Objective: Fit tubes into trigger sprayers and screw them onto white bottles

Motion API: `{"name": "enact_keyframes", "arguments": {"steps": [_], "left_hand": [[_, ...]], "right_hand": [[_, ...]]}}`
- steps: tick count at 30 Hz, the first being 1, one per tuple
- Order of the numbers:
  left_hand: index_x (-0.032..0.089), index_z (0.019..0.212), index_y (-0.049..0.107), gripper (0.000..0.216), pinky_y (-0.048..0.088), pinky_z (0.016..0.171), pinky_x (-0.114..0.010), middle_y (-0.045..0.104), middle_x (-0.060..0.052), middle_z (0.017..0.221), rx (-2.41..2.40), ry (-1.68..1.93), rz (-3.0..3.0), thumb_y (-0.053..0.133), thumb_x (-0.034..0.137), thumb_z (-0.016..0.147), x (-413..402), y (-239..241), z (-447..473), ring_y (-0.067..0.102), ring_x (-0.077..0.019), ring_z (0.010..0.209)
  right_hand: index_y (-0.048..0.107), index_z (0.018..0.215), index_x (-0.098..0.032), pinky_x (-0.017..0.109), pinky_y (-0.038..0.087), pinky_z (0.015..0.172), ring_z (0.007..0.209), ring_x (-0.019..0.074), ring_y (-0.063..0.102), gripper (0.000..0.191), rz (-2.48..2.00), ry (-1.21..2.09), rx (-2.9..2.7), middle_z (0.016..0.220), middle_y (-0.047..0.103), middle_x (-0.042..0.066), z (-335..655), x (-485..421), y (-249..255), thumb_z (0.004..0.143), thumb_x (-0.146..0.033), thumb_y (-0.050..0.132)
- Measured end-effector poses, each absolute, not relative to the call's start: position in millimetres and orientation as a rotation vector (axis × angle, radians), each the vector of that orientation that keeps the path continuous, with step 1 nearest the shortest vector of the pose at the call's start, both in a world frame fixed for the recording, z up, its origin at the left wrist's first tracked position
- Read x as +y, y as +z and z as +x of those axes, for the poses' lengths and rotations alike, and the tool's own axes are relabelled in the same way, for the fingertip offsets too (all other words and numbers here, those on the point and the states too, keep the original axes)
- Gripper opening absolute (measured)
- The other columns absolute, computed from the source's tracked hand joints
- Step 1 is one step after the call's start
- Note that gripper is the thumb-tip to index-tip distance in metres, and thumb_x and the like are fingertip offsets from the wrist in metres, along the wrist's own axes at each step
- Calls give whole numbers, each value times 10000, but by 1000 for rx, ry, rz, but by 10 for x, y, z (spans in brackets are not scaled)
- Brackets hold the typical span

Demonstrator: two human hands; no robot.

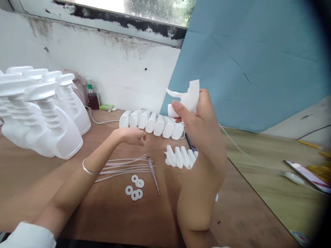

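My right hand (204, 120) is raised over the table, its fingers wrapped round a white trigger spray head (192, 96). The head's curved lever and ribbed collar point left. Further left and lower, my left hand (133, 136) hangs loosely curled with a small gap by the thumb; I see nothing in it. Just behind it is a row of white plastic shrouds (151, 122). White trigger parts (181, 156) lie in a short row below my right hand. Thin white tubes (124, 168), a clear-handled screwdriver (153, 175) and several white washers (134, 195) lie in front.
Several white spray bottles (62, 127) stand at the left. Behind them are a bottle of dark liquid (93, 98) and a green box (106, 107) by the wall. A white cable (238, 146) crosses toward a phone (307, 175) on the right. Blue cloth (245, 65) hangs behind.
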State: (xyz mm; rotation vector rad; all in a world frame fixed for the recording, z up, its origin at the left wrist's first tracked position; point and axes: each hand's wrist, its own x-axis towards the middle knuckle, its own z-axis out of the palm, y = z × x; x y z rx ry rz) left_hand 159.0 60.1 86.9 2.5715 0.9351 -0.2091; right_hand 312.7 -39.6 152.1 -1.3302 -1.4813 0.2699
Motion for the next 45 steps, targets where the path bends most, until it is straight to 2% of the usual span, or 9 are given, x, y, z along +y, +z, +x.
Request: {"name": "enact_keyframes", "arguments": {"steps": [4,8,12,17,21,25,30,36,45], "left_hand": [[181,1070,511,308,448,759,-291,593,-68,1006,718,536,2487,488,293,783,431,1179,1397,563,-179,896],[274,1289,296,693,414,871,-299,429,-65,1258,488,1000,2230,635,315,686,184,1334,1338,431,-212,1139],[246,1323,247,809,412,889,-285,444,-70,1228,520,952,2050,682,313,644,64,1021,1414,407,-231,1152],[202,1278,274,571,504,646,-283,549,-69,1015,552,734,1662,507,374,786,70,260,1390,581,-155,753],[184,1205,379,456,492,633,-251,522,-67,1052,690,743,1707,497,335,791,167,-114,1283,559,-139,770],[152,1052,499,316,445,693,-231,579,-24,894,760,785,1945,531,276,763,276,-287,1275,533,-126,747],[162,1016,510,270,432,692,-228,608,-14,860,824,757,2013,516,289,778,315,-400,1315,541,-131,733],[170,1024,526,242,425,804,-251,617,-40,1008,810,803,2022,502,237,793,308,-408,1316,566,-150,876],[178,1014,563,250,418,828,-262,621,-46,1028,766,695,2072,521,182,768,306,-397,1328,563,-171,935]], "right_hand": [[485,825,-233,275,387,529,593,124,498,170,-878,776,-1335,712,511,-8,3011,-326,1550,773,-394,488],[505,768,-187,252,381,467,515,115,465,270,-750,1164,-1170,612,485,-9,2732,-176,1377,776,-425,378],[504,824,-201,248,433,518,609,145,549,332,-914,1121,-1130,665,570,8,2545,-167,902,818,-446,280],[525,725,-189,264,421,519,597,160,563,542,-1380,1078,-1593,662,591,34,2750,-400,356,856,-542,135],[522,668,-168,290,392,591,666,204,587,457,-1931,340,-1998,675,607,84,2984,-588,180,853,-518,293],[541,713,-155,287,376,551,689,250,610,353,-2190,299,-2196,691,626,108,3106,-654,70,769,-501,501],[505,705,-170,276,375,568,677,205,607,180,-2036,489,-2158,683,626,67,3210,-656,4,820,-307,478],[427,800,-215,273,486,555,562,133,593,162,-1416,885,-1475,670,588,-19,3092,-643,34,840,-371,449],[414,924,-281,336,582,627,805,184,663,303,-963,240,-1696,958,667,44,2882,-715,-401,748,-73,547]]}}
